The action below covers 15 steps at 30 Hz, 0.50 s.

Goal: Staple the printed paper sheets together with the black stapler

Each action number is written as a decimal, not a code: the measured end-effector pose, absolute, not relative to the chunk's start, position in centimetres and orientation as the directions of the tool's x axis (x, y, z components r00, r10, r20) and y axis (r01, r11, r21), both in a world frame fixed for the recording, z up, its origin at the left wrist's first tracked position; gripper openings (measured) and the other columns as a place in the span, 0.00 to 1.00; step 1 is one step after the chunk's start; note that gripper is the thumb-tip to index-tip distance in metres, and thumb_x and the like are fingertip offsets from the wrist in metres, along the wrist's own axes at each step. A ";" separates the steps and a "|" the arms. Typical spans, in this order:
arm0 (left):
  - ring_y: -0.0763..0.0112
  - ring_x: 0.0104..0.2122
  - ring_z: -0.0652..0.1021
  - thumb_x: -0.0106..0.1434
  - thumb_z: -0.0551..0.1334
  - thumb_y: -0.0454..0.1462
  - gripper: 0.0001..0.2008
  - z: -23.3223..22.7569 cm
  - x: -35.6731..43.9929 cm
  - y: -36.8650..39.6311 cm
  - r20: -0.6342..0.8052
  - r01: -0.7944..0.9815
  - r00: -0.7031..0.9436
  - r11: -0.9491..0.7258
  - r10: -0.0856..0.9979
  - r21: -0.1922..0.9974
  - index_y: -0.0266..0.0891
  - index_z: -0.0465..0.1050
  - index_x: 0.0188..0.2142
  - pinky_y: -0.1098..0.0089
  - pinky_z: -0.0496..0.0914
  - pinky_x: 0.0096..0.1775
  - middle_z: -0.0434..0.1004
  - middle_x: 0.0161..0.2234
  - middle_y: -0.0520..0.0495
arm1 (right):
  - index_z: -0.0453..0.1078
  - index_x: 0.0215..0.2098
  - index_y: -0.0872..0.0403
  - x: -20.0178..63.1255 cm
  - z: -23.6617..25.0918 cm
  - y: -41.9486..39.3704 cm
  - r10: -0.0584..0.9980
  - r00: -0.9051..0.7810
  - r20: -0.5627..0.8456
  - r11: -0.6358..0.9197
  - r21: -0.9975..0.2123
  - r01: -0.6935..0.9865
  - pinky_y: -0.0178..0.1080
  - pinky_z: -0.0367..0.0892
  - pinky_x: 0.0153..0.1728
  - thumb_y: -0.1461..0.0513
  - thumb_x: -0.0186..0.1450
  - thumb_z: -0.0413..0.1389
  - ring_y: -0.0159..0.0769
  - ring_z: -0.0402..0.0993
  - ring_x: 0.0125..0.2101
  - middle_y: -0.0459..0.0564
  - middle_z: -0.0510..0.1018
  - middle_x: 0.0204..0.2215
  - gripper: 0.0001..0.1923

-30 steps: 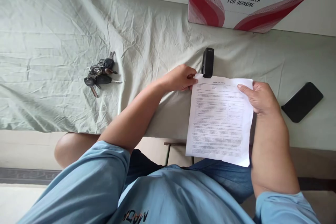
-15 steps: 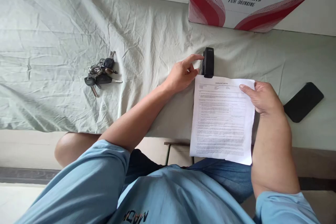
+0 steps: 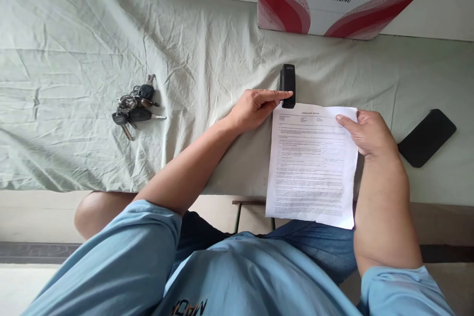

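A black stapler lies on the cloth with its near end over the top left corner of a printed paper sheet. My left hand is at the stapler's left side. Its index finger stretches across the top of the stapler near the paper end, while the other fingers are curled and the thumb tip is by the paper's corner. My right hand pinches the sheet's top right corner, thumb on top and fingers underneath. The sheet's lower part hangs past the cloth's front edge, above my lap.
A bunch of keys rests on the pale green cloth at the left. To the right, beyond my right wrist, lies a black phone-like slab. A red and white water carton stands at the back, against the wall.
My left index finger has moved from the stapler's left side, near its far end, onto its top, nearer the paper. My right hand keeps its hold on the sheet. The view has shifted slightly.
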<state>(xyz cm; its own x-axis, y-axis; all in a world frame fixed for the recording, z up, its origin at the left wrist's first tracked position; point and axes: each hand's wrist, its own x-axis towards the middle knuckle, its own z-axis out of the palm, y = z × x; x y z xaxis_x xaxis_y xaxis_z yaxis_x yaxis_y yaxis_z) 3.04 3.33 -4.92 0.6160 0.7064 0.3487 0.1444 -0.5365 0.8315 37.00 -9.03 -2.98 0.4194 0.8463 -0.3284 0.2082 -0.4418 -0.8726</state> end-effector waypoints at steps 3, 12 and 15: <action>0.57 0.56 0.93 0.79 0.65 0.40 0.19 -4.7 3.0 2.9 0.323 0.251 0.609 -0.562 0.724 0.788 0.48 0.91 0.63 0.62 0.87 0.59 0.94 0.58 0.47 | 0.82 0.30 0.47 36.9 -3.1 -9.0 0.851 0.417 -0.319 -0.430 -0.879 0.205 0.47 0.80 0.30 0.56 0.58 0.82 0.49 0.88 0.31 0.48 0.86 0.26 0.14; 0.58 0.47 0.94 0.74 0.64 0.33 0.24 -4.6 3.3 2.0 0.278 0.350 0.551 -0.521 0.787 0.779 0.47 0.91 0.63 0.62 0.86 0.50 0.96 0.52 0.47 | 0.88 0.37 0.47 35.7 -1.4 -9.3 0.900 0.345 -0.267 -0.336 -0.929 0.157 0.46 0.83 0.35 0.51 0.56 0.84 0.44 0.88 0.33 0.48 0.92 0.35 0.17; 0.65 0.35 0.89 0.76 0.63 0.36 0.21 -4.8 3.2 2.3 0.305 0.224 0.548 -0.488 0.779 0.844 0.46 0.91 0.62 0.64 0.84 0.43 0.94 0.40 0.49 | 0.89 0.36 0.48 35.3 0.4 -9.9 0.914 0.135 -0.382 -0.402 -0.896 0.187 0.41 0.81 0.33 0.45 0.56 0.84 0.40 0.86 0.31 0.48 0.92 0.34 0.20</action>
